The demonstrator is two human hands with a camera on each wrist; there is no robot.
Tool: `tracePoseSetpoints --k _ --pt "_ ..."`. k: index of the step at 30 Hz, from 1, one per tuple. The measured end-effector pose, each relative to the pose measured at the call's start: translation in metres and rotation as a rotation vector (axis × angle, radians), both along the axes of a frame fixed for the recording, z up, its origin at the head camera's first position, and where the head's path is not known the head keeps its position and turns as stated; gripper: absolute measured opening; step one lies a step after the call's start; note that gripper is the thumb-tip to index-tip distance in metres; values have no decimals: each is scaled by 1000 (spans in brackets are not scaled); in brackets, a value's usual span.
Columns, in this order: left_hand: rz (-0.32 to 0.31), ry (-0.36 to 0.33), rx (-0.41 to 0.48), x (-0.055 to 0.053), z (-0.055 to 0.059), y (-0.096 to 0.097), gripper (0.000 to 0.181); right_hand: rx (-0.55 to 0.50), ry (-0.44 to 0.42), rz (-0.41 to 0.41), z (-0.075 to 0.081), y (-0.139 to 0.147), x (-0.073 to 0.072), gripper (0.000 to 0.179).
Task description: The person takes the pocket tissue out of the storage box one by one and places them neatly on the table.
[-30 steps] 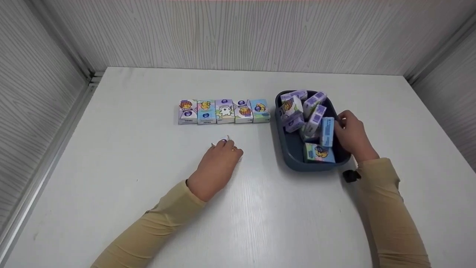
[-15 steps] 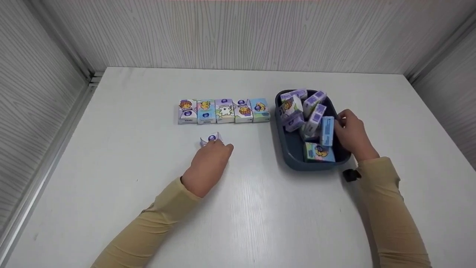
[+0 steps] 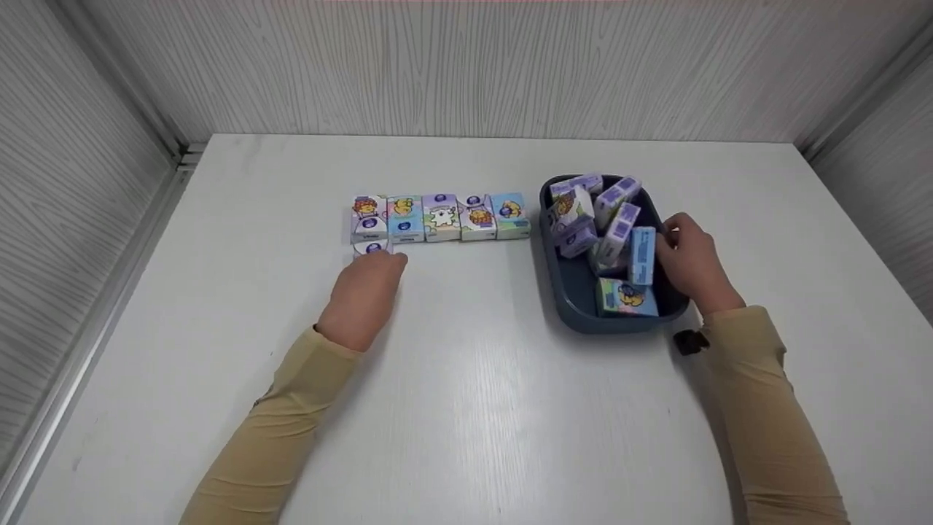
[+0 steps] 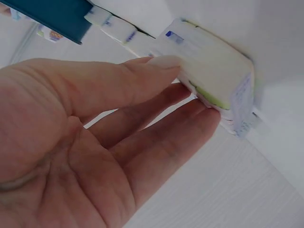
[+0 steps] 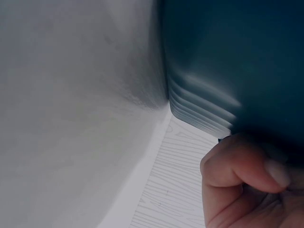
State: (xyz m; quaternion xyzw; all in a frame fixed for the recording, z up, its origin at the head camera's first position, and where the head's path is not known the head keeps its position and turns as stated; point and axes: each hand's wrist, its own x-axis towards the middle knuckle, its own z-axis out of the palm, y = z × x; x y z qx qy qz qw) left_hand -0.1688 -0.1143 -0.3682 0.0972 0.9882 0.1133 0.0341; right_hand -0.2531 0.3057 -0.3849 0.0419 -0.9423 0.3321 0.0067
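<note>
My left hand (image 3: 364, 297) pinches a small white pocket tissue pack (image 3: 373, 249) between thumb and fingers, just in front of the leftmost pack in a row. Its pale face and green edge show in the left wrist view, where the held pack (image 4: 209, 61) is beyond the fingertips. The row of printed tissue packs (image 3: 441, 219) lies side by side on the table, in purple, blue and white. At the right, my right hand (image 3: 692, 264) grips the side rim of a dark blue plastic bin (image 3: 576, 317). In the right wrist view its curled thumb (image 5: 273, 173) is against the bin wall.
Several tissue packs (image 3: 618, 233) lie heaped at odd angles in the bin, mostly toward its back. The white table (image 3: 466, 408) ends at a grooved panel (image 3: 466, 69) at the back, with similar panels at both sides. A black object (image 3: 689, 341) is at my right cuff.
My left hand has carried the tissue pack leftward and away from me, up to the left end of the row. The right hand and the bin have stayed in place.
</note>
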Motion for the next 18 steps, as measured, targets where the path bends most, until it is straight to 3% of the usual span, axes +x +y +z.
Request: tracePoseSetpoints --k 10,18 --pt "56 -33 23 -9 -1 -10 33 -5 -6 -10 1 0 0 35" --pt "31 73 23 -11 -5 -14 24 -10 17 4 0 0 0 34"
